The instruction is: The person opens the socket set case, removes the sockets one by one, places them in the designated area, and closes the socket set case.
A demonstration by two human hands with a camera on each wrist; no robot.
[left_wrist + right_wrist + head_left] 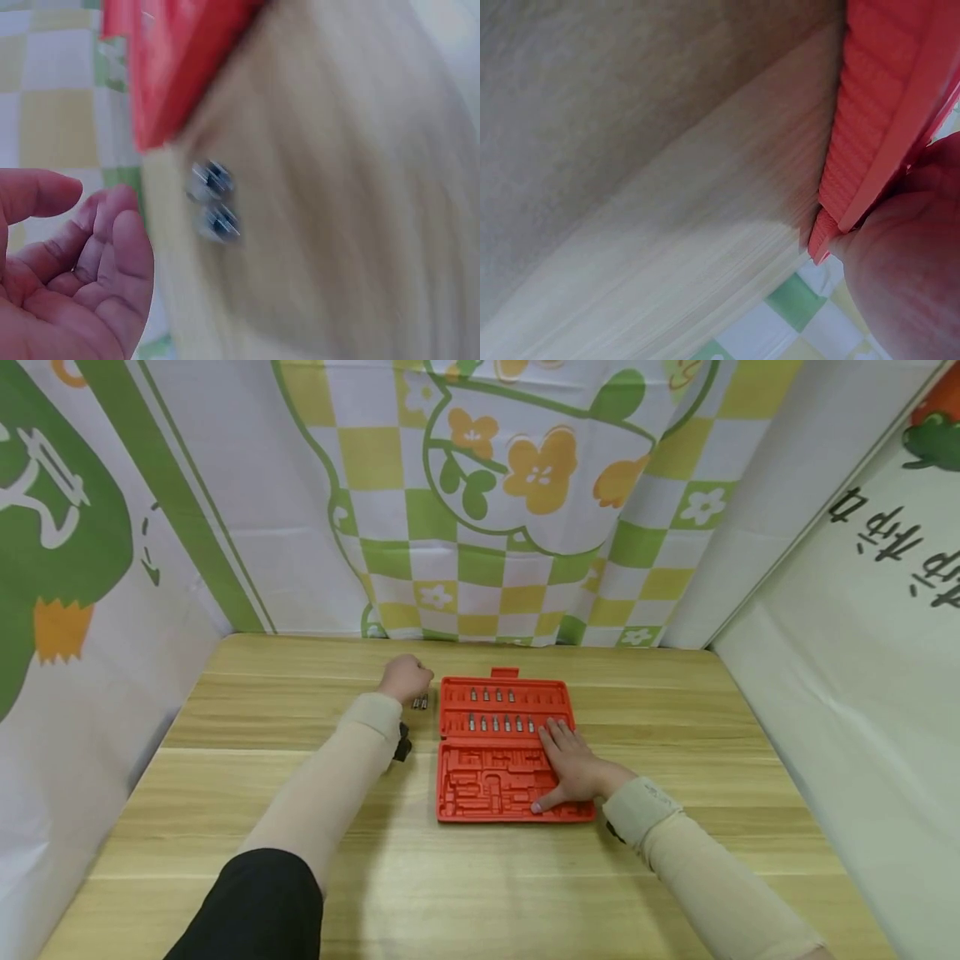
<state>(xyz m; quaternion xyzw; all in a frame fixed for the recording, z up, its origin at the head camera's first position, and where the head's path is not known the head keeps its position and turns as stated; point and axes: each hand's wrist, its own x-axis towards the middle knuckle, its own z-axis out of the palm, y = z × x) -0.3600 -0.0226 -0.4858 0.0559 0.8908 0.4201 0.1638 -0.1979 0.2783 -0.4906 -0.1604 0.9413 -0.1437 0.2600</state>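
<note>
An open red plastic case point(495, 785) lies flat on the table, its lid half toward the back. Several metal screwdriver bits point(495, 723) stand in two rows in the far half; moulded recesses fill the near half. My right hand point(576, 768) rests with spread fingers on the case's right side. Left of the case, my left hand point(405, 678) hovers near a few loose metal bits point(420, 702) on the table. In the left wrist view these bits point(217, 180) are blurred, and the left hand point(75, 270) has loosely bent fingers, with nothing visible between thumb and fingertips.
The wooden table point(480, 893) reaches back to a patterned cloth wall point(495, 568). White printed sheets stand on the left and right sides. A small black object point(403, 743) shows beside the left wrist, partly hidden by the sleeve.
</note>
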